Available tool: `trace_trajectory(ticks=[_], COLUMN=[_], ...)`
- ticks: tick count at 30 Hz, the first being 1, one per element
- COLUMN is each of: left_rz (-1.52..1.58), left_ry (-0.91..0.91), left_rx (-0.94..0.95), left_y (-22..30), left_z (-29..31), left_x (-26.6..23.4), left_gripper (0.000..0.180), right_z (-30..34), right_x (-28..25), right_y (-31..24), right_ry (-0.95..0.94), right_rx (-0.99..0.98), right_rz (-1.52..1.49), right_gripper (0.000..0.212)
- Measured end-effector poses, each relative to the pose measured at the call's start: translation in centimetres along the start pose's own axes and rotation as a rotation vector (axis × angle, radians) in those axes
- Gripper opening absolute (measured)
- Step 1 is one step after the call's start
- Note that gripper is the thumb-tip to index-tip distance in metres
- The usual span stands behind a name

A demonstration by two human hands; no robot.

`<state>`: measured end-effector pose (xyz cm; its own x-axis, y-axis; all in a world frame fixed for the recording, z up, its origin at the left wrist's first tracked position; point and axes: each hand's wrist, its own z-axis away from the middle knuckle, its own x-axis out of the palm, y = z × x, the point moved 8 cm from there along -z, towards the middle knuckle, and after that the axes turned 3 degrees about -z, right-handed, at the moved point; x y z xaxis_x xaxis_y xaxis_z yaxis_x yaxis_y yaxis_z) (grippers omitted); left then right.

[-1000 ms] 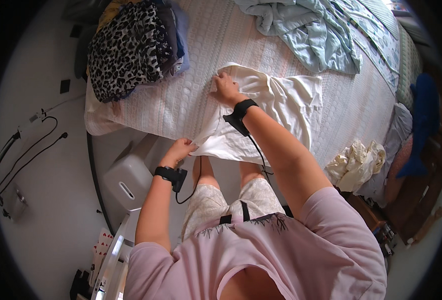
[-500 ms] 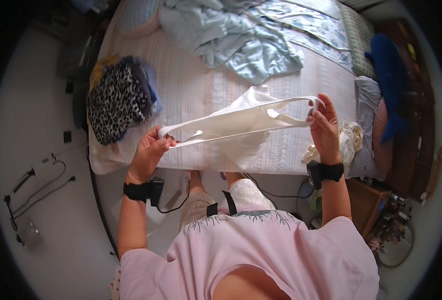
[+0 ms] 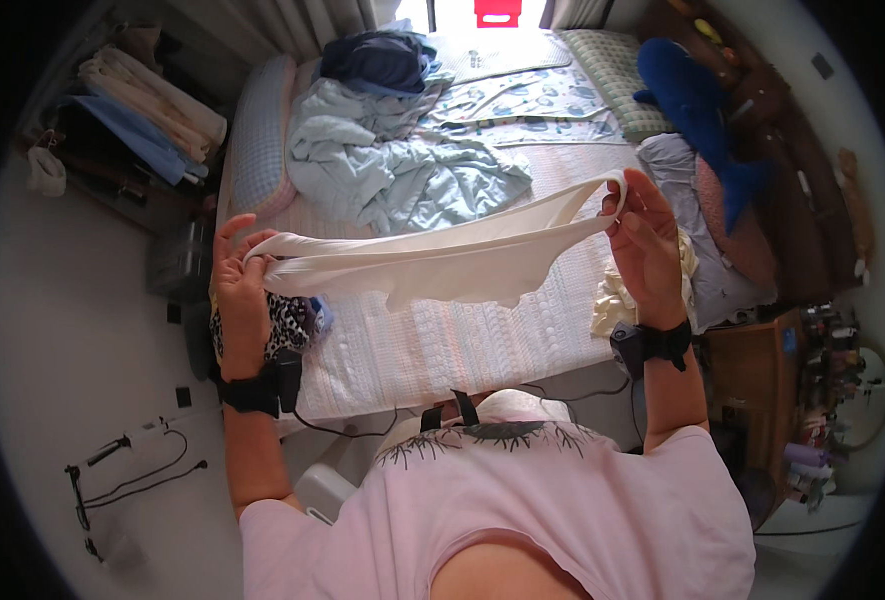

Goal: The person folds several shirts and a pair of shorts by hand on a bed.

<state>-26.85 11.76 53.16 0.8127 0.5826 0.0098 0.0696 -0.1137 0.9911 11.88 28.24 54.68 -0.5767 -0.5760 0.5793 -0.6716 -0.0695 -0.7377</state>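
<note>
**White garment (image 3: 433, 265) held up and drawn out between two hands**

Head view: the garment is in the air above the near half of the bed (image 3: 428, 355), on the near side of the rumpled pale blue blanket (image 3: 413, 190). At its left end the left hand (image 3: 243, 300) has thumb and fingers pinched on the fabric, with one finger raised clear of it. At the right end the right hand (image 3: 648, 255) has its fingers clamped on a narrow loop of the edge, some of them hooked inside it.

It looks light, thin and soft — probably a little stretchy, since the edges run fairly taut while the lower part droops in loose points. I would not expect it to be fragile or very slippery, but it should have no stiffness of its own, so the two far-apart ends of the edge seem the right places to hold (a grip in the middle would likely let both ends sag).

Its long axis runs left to right, the right end angled somewhat to the far side. A long slit-like opening lies along the far, upper edge — and the free cloth hangs down from it. Which end is the garment's front, I cannot tell.
</note>
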Motion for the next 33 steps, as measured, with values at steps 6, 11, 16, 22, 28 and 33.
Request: trace_trajectory(ticks=[6, 11, 16, 22, 28, 33], left_rz=[-0.355, 0.329, 0.505, 0.553, 0.034, 0.098], left_ry=[-0.323, -0.551, -0.453, -0.473, -0.324, -0.252], left_rx=[0.196, -0.244, -0.174, -0.284, -0.374, -0.222], left_y=[0.1, -2.9, -3.4, -5.2, -12.3, -11.8], left_z=[-1.8, -0.9, -0.9, 0.2, -5.0, -9.6], left_x=[-1.6, -1.4, -0.3, 1.8, 5.1, 7.9], left_gripper=[0.036, 0.024, 0.016, 0.015, 0.018, 0.017], right_z=[2.4, 3.2, 4.3, 4.8, 1.4, -2.2], right_x=[1.3, 0.8, -0.5, -3.9, -13.4, -15.6], right_y=[-3.7, -6.1, -7.1, -7.6, -3.2, -5.9], right_ry=[0.183, 0.309, 0.422, 0.435, 0.501, 0.519], right_rx=[-0.082, -0.175, -0.193, -0.079, 0.109, 0.01], right_rz=[0.361, 0.699, 0.625, 0.643, 0.696, 0.81], right_gripper=[0.028, 0.023, 0.021, 0.018, 0.016, 0.014])
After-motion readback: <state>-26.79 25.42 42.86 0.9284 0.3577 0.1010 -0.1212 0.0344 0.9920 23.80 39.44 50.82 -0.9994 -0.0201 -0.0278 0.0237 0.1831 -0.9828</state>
